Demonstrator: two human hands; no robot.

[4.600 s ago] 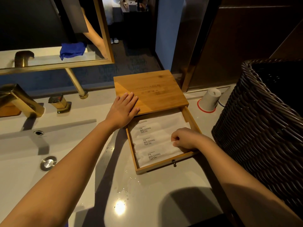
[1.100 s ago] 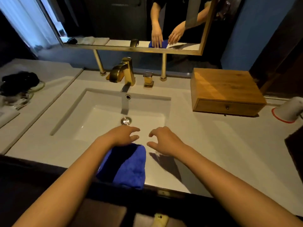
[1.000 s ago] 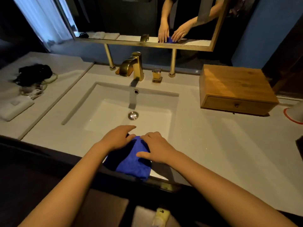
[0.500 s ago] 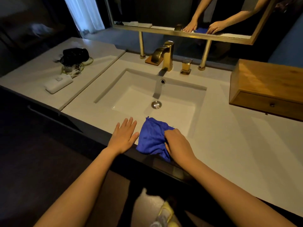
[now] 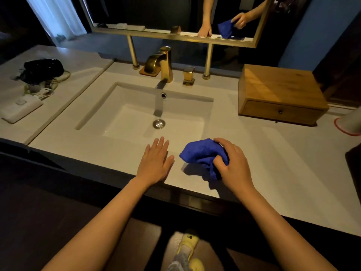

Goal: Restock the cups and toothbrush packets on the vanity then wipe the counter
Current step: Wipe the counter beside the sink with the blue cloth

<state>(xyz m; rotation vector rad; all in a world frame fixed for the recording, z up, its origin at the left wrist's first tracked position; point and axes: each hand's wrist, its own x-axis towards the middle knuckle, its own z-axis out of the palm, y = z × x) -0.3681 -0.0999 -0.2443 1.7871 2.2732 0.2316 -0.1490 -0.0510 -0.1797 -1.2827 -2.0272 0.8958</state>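
My right hand (image 5: 233,165) grips a bunched blue cloth (image 5: 201,153), lifted a little above the white counter (image 5: 273,173) near its front edge, right of the sink. My left hand (image 5: 156,163) lies flat and open on the counter's front strip, just left of the cloth. The wooden drawer box (image 5: 279,92) stands shut at the back right. An upside-down white cup with a red rim (image 5: 349,124) shows at the far right edge. The toothbrush packets are hidden inside the box.
A rectangular white sink (image 5: 148,116) with a gold faucet (image 5: 162,63) fills the middle. A mirror (image 5: 175,14) hangs above on gold posts. On the lower left shelf lie a black bundle with cables (image 5: 42,72) and a white pad (image 5: 20,110).
Since the drawer was closed, both hands went to the blue cloth at the counter's front. My right hand has bunched it up and lifted it rightwards; my left hand let go and lies flat.
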